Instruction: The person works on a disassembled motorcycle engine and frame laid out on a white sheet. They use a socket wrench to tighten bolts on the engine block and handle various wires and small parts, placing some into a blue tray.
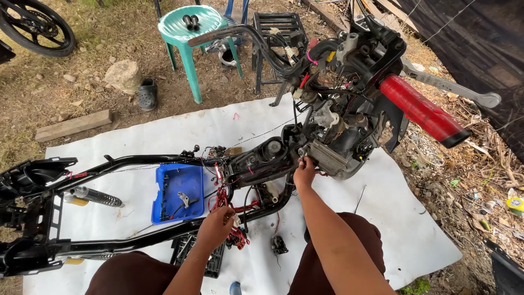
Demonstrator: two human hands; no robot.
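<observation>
1. Left hand [216, 225] sits at about 7 o'clock from frame centre, fingers curled and pinching a bundle of red wires [229, 210] beside the lower frame tube.
2. Right hand [304, 171] is near centre, slightly toward 4 o'clock, fingertips pressed together on a small part at the front of the engine block [327, 155]; what exactly it pinches is too small to tell.
3. Stripped motorcycle frame [136, 161], black tubes, runs from 9 o'clock to centre and lies over a white sheet [415, 229] spread on the dirt.
4. Blue plastic tray [177, 191] sits inside the frame between upper and lower tubes, just at 9 o'clock of the left hand; a small metal piece lies in it.
5. Handlebar with red grip [423, 112] points to 3 o'clock, silver brake lever [453, 87] above it.
6. Rear shock absorber [95, 196] with silver spring lies at 9 o'clock, near the tail section.
7. Teal plastic stool [191, 27] stands at 11 o'clock, two black grips on its seat; a black stool [275, 27] stands at 12 o'clock just beside it.
8. Grey clog [147, 94], stone [123, 75] and wooden plank [73, 125] lie at 10 o'clock on the ground.
9. Black socket case [213, 262] lies under the left forearm at 6 o'clock.
10. Both knees in dark brown trousers sit at the bottom edge.
</observation>
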